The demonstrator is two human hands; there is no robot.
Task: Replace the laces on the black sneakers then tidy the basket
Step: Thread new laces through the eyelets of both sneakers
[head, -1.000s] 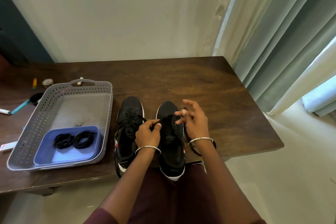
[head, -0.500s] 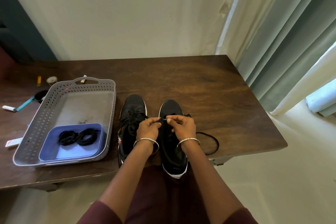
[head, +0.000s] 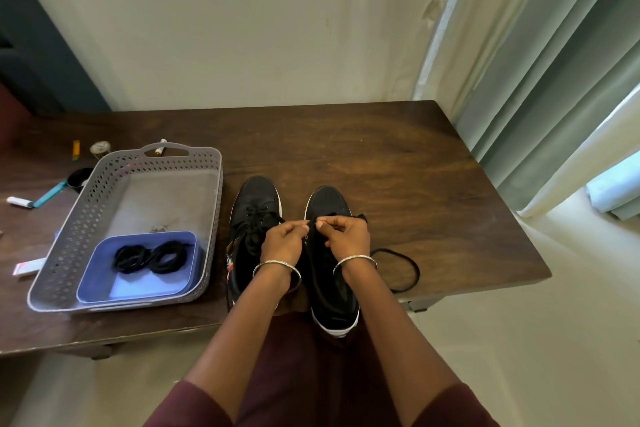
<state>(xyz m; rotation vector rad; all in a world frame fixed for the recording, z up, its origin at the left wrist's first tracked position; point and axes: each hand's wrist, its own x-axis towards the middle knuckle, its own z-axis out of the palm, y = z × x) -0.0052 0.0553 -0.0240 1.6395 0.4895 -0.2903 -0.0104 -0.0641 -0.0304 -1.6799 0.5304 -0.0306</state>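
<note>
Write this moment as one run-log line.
left hand, right hand: pinch lace at right sneaker | left sneaker: laced | basket: coiled laces in tray

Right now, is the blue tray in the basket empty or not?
Not empty: the blue tray holds two coiled black laces.

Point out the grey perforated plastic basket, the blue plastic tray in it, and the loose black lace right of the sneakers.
grey perforated plastic basket [head: 78,222]: head view, left wall.
blue plastic tray [head: 138,286]: head view, bare floor near front.
loose black lace [head: 418,272]: head view, right bend of loop.
</note>
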